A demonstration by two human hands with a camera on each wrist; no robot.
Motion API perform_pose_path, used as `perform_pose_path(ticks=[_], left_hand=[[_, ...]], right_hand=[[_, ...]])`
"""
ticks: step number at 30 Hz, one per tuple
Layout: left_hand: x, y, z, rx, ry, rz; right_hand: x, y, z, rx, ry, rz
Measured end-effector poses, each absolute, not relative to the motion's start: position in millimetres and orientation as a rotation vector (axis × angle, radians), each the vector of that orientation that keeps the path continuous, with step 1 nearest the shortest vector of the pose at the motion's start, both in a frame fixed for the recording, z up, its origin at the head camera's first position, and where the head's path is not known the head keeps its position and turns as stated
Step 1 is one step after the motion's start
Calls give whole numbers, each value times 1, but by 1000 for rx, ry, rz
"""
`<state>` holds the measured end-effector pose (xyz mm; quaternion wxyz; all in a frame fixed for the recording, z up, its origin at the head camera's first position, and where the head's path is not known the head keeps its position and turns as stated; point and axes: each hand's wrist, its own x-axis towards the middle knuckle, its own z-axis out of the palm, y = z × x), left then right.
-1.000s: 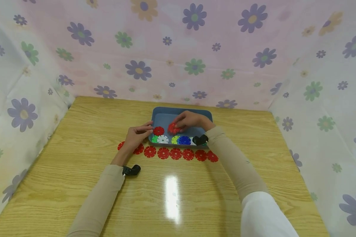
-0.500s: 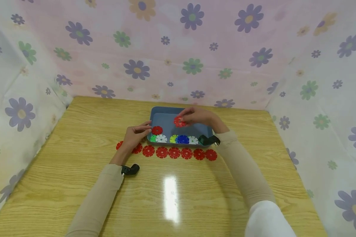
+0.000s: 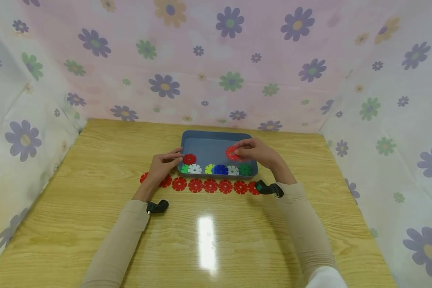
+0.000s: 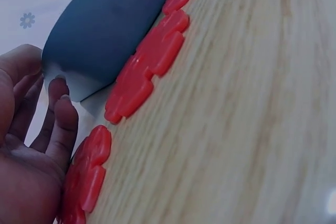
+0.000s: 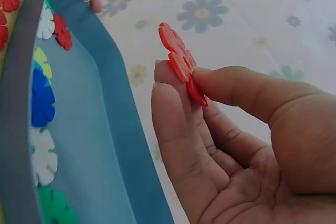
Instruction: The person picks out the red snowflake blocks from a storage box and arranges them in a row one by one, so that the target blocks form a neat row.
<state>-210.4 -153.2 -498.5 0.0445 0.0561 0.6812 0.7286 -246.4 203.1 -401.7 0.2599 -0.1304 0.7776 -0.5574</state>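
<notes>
My right hand point(image 3: 260, 153) pinches a red snowflake building disc point(image 3: 232, 153) between thumb and fingertips, above the right part of the blue-grey tray point(image 3: 216, 131). In the right wrist view that slotted disc point(image 5: 181, 61) is tilted, seen nearly edge-on. My left hand point(image 3: 162, 166) touches the tray's left rim with loosely bent fingers; the left wrist view shows the fingertips point(image 4: 60, 85) at the tray's corner point(image 4: 100, 40). Inside the tray lies another red disc point(image 3: 189, 159), near the left wall. White point(image 3: 194, 169), yellow point(image 3: 209, 169), blue point(image 3: 221, 170) and green discs point(image 3: 245, 169) line its front wall.
In front of the tray, a row of several red discs point(image 3: 210, 186) lies on the wooden table point(image 3: 165, 248). My left forearm partly covers the row's left end, and the right wrist camera point(image 3: 269, 188) overlaps its right end. Flowered cloth point(image 3: 201, 60) encloses the back and sides.
My right hand has lifted the red snowflake building disc from low in the tray and carried it to the right. My left hand has stayed at the tray's left rim.
</notes>
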Motion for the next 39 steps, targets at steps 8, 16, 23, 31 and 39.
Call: perform_pose_path(ticks=[8, 16, 23, 31, 39], left_hand=[[-209, -154, -498, 104, 2103, 2187], [-209, -154, -498, 87, 2095, 2193], [-209, -154, -498, 99, 2100, 2200], [-208, -154, -496, 93, 2081, 2203], [-209, -154, -497, 103, 2081, 2204]], right_hand=[[-218, 236, -414, -292, 2117, -1617], [-193, 268, -423, -157, 2150, -1738], [-183, 295, -440, -48, 2177, -1722], [-176, 311, -470, 80, 2127, -1701], [-171, 317, -478, 103, 2126, -1677]])
